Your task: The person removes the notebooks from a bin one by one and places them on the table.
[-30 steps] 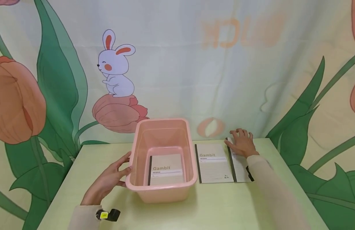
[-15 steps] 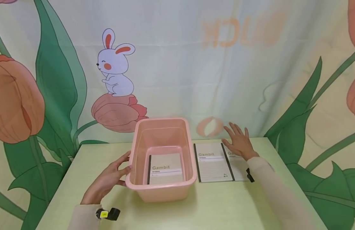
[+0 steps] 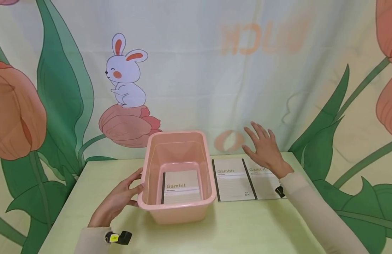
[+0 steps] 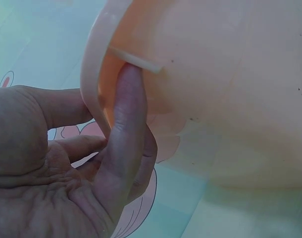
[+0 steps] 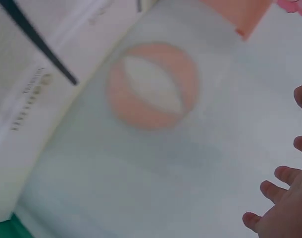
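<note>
Seemingly unloading pink bin (image 3: 180, 216), pinching nine-o'clock rim (image 3: 146, 155) with left hand (image 3: 118, 195); calls for bringing spread-fingered right hand (image 3: 265, 151) toward notebook (image 3: 181, 187) inside.

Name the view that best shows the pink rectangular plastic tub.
The head view: the tub appears nearly whole, seen from above. The left wrist view shows some rim and outer wall; the right wrist view, just a corner.
</note>
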Demonstrator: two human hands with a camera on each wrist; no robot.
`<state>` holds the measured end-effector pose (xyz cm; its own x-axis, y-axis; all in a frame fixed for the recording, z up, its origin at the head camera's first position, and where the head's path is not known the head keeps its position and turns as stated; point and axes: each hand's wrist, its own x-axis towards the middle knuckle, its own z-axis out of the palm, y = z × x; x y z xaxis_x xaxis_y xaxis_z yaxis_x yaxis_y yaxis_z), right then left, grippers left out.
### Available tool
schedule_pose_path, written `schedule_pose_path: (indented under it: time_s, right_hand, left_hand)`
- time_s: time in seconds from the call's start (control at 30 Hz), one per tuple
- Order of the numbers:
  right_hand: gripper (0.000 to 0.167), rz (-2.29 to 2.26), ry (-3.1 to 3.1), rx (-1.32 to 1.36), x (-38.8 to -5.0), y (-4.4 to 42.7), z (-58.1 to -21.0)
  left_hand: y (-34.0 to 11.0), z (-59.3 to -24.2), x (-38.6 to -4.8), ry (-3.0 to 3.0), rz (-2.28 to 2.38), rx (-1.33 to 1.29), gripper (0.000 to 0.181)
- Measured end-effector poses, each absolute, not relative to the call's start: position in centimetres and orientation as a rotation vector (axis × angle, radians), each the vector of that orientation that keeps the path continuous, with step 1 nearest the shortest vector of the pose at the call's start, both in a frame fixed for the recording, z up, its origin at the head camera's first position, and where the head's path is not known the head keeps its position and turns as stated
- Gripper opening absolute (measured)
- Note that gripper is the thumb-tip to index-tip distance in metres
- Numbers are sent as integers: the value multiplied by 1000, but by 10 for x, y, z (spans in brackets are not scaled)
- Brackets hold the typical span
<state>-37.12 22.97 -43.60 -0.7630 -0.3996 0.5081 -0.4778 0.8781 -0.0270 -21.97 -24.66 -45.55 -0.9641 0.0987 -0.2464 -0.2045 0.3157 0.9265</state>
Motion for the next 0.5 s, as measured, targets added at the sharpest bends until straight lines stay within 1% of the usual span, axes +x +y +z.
schedule_pose_path:
  time_s: [0.27,0.5]
  right_hand:
    - [63,257,-2510,768,-346,191,-386]
    - [62,346,-2467,861,-336,150,-361]
  left_hand:
    - [-247,-456,-220,2322,1698,-97,74]
    - [-247,-456,-221,2331,1696,-100,74]
